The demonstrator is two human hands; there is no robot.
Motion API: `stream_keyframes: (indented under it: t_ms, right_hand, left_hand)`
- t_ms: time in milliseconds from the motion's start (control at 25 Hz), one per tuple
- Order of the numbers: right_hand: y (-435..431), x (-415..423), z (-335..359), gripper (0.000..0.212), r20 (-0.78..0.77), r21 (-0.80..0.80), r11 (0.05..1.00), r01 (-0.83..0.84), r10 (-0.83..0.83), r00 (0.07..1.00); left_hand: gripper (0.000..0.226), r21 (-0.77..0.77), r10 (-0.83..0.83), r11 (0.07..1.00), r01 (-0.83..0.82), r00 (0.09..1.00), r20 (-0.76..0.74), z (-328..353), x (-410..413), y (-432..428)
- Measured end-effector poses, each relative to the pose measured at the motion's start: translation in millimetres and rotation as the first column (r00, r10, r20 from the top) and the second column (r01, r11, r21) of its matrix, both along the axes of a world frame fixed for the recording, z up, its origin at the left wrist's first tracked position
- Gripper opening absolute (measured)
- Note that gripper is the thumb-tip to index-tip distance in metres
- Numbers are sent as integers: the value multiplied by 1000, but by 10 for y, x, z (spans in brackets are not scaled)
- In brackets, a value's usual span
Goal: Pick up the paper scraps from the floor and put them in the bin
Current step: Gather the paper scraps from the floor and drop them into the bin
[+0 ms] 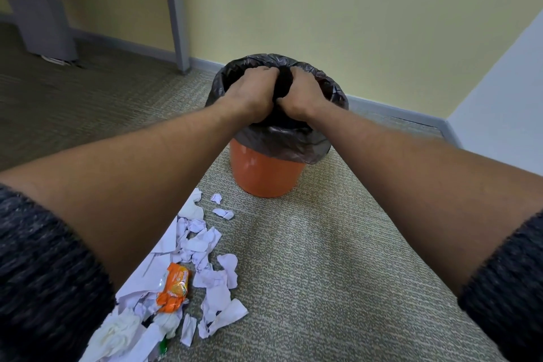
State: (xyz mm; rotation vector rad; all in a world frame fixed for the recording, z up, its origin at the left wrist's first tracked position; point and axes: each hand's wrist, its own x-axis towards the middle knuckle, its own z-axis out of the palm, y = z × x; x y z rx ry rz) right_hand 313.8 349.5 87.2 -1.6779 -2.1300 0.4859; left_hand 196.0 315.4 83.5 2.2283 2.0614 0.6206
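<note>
White paper scraps [205,247], torn and crumpled, strewn over the carpet [323,273] at the lower left, well short of the orange bin [264,179]. Probably weigh next to nothing, crush at any squeeze, and scatter when taken one by one. Best raked into a loose heap and scooped from underneath with both palms, or pinched at a raised fold where lying flat. Mixed in: an orange wrapper [173,288], likely slick and crackly, and a wad of white tissue [120,332], soft.

Left hand [249,94] and right hand [305,94] side by side above the mouth of the bin, knuckles up, fingers curled downward toward the black liner [293,147], close together on the near side. Cannot tell whether either grips paper or merely hangs curled: palms and fingertips hidden from above. No scrap visible between or beneath. Most of the pile not yet collected, judging by the floor.
</note>
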Motion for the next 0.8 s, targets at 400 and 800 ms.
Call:
stream_keyframes:
  t_ms: [400, 800]
  right_hand:
    - [-827, -739, 92, 76, 189, 325, 897, -299, 248, 950]
    - [-2007, -1472, -605, 91, 221, 127, 834, -537, 504, 835]
  left_hand:
    - [67, 101, 149, 986, -130, 966, -213, 13, -842, -834]
    - [86, -188, 361, 885, -426, 883, -301, -497, -1814, -2344]
